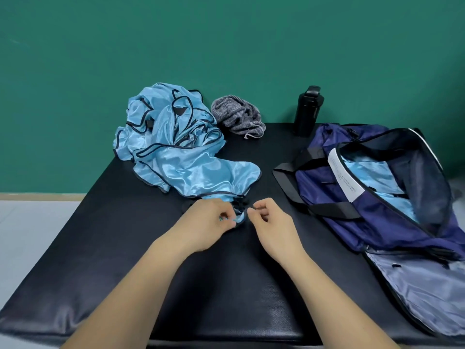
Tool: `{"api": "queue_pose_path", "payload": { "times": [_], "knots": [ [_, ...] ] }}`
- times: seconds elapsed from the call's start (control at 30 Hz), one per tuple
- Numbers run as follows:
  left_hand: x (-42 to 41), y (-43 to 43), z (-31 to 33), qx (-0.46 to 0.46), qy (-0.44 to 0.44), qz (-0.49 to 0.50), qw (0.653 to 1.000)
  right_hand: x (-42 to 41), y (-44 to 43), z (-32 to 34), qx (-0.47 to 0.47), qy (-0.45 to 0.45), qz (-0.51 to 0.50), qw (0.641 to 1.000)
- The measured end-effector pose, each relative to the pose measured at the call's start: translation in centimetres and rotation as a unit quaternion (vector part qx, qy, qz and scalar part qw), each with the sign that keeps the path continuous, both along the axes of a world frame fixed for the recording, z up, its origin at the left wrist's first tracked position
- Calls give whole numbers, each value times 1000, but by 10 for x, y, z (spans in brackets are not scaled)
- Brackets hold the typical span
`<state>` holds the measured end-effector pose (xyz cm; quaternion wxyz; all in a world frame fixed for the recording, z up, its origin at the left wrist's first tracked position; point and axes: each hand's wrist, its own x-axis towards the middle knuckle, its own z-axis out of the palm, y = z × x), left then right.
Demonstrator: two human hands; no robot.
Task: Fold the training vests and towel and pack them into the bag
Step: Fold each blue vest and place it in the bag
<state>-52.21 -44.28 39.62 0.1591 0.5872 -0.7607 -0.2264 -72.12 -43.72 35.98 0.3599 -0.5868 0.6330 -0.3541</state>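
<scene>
A heap of light blue training vests (173, 144) with dark trim lies crumpled at the back left of the black mat (125, 248). One vest trails forward to my hands. My left hand (208, 222) pinches its bunched near edge. My right hand (271, 222), fingers curled, sits just right of that edge and appears to pinch the cloth. A grey striped towel (239, 117) lies crumpled behind the vests. The navy bag (364, 197) lies unzipped on the right, with light blue fabric showing inside.
A black bottle (307, 110) stands upright at the back between the towel and the bag. The bag's black straps (297, 177) lie toward the middle. A green wall rises behind the mat. Pale floor shows at the left.
</scene>
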Motion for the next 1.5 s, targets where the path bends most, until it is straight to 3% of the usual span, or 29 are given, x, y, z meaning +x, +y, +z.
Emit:
{"api": "queue_pose_path", "payload": {
  "times": [0.17, 0.27, 0.37, 0.43, 0.5, 0.57, 0.67, 0.8, 0.97, 1.03, 1.13, 1.23, 1.33, 1.5],
  "knots": [
    [-8, 9, 1, 80, 47, -46, 995, -1, -2, 4, 44, -67, -28, 996],
    [-5, 5, 1, 113, 93, -53, 988, -4, -3, -1, 32, 6, 4, 999],
    [9, -4, 4, 108, 167, 8, 980, -5, -3, -5, -1, 73, 18, 997],
    [24, -13, 1, 45, 139, 50, 988, -7, -4, -6, -16, 78, 18, 997],
    [35, -23, -9, -16, 50, 61, 997, -11, -5, -6, -25, 74, 15, 997],
    [41, -32, -22, -40, -37, 65, 996, -18, -8, -4, -40, 76, 1, 996],
    [42, -42, -42, -89, -95, 86, 988, -31, -15, -2, -70, 104, -28, 992],
    [43, -46, -41, -136, -100, 91, 981, -53, -22, 1, -150, 146, -86, 974],
    [38, -28, -6, -138, 2, 89, 986, -66, -24, 8, -226, 246, -124, 934],
    [31, -16, 4, -114, 24, 75, 990, -58, -19, 12, -235, 252, -94, 934],
    [14, -2, 9, -75, 67, 46, 994, -37, -6, 17, -228, 172, 79, 955],
    [-2, 6, 4, -55, 87, 5, 995, -19, 6, 14, -134, 174, 224, 950],
    [-8, 10, 4, -51, 74, 3, 996, -17, 5, 1, -147, 234, 210, 938],
    [-2, 19, 16, -61, -27, 23, 998, -32, 7, 11, -218, 216, 133, 943]
  ]
}}
